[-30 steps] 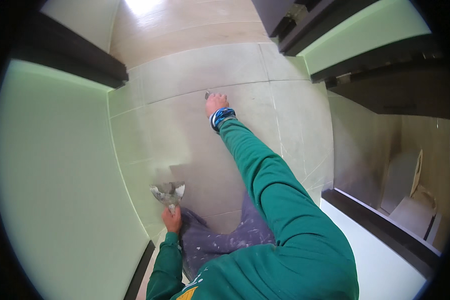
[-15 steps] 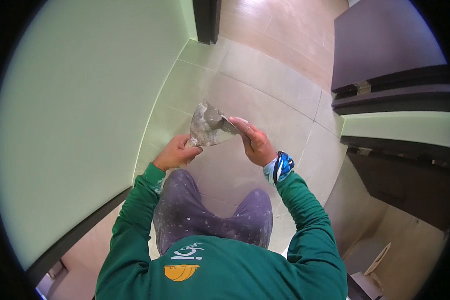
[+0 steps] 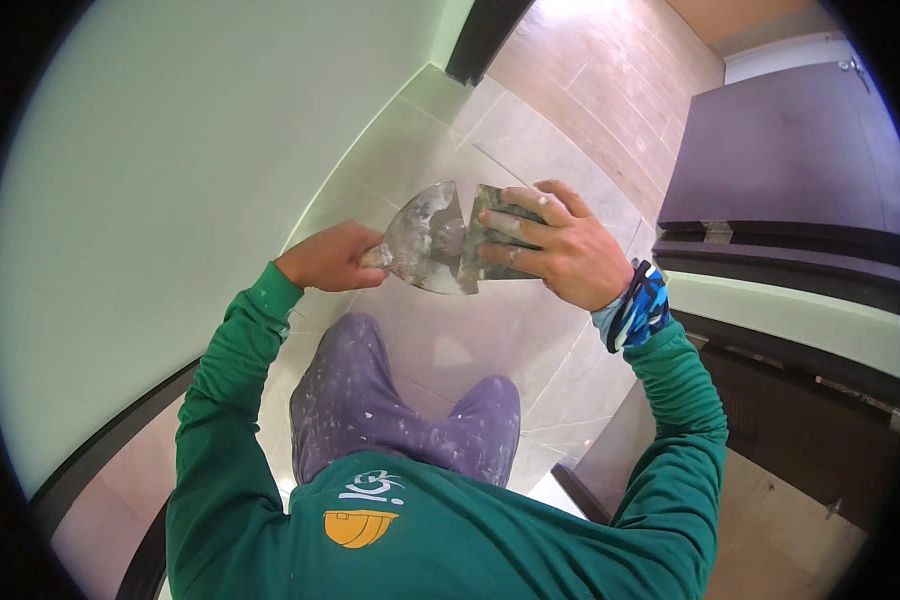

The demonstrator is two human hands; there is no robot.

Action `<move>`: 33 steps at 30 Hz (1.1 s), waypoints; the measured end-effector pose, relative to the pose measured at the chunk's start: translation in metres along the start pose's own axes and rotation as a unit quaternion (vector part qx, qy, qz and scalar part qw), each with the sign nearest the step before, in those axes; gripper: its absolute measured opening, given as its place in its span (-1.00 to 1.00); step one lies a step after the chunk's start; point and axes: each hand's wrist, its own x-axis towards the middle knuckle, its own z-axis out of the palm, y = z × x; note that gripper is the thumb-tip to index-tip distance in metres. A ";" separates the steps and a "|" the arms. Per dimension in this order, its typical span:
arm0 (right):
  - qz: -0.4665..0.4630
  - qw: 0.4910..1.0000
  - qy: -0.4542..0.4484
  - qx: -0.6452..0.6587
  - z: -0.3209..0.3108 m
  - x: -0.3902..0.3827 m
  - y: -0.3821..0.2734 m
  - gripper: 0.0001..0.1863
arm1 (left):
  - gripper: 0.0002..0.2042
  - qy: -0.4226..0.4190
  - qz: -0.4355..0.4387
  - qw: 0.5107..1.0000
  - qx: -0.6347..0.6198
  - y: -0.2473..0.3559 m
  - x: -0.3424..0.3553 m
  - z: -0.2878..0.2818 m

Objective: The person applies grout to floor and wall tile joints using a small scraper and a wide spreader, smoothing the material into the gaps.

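My left hand grips the short handle of a fan-shaped putty knife, whose wide blade is smeared with whitish and grey compound. Just to its right, my right hand holds a squarish metal spreader, fingers laid over its face and flecked with white. The two blades face each other over the floor, close together at their edges. Both tools are held above my bent legs, in paint-spotted trousers.
Grey floor tiles lie beneath me, meeting wood-look flooring at a doorway. A pale wall with a dark baseboard is at my left. Dark doors and frames stand on the right, a dark frame post ahead.
My right hand came back from reaching over the floor to the putty knife, which my left hand raised. Since then the blades have drawn apart slightly, the right fingers spreading over the spreader.
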 end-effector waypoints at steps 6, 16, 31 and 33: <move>0.021 0.995 -0.089 -0.043 0.017 -0.006 0.025 -0.47 | -0.69 0.093 0.064 0.992 0.059 -0.033 0.006 0.004; 0.292 0.956 -0.027 0.000 0.195 -0.033 0.215 -0.36 | -0.57 0.364 -0.055 0.928 0.051 -0.210 0.066 0.143; 0.170 0.982 -0.070 -0.051 0.322 0.060 0.452 -0.32 | -0.52 0.423 -0.117 0.892 0.111 -0.234 0.121 0.161; 0.177 0.978 -0.095 -0.053 0.324 0.048 0.458 -0.34 | -0.52 0.427 -0.119 0.889 0.111 -0.234 0.125 0.159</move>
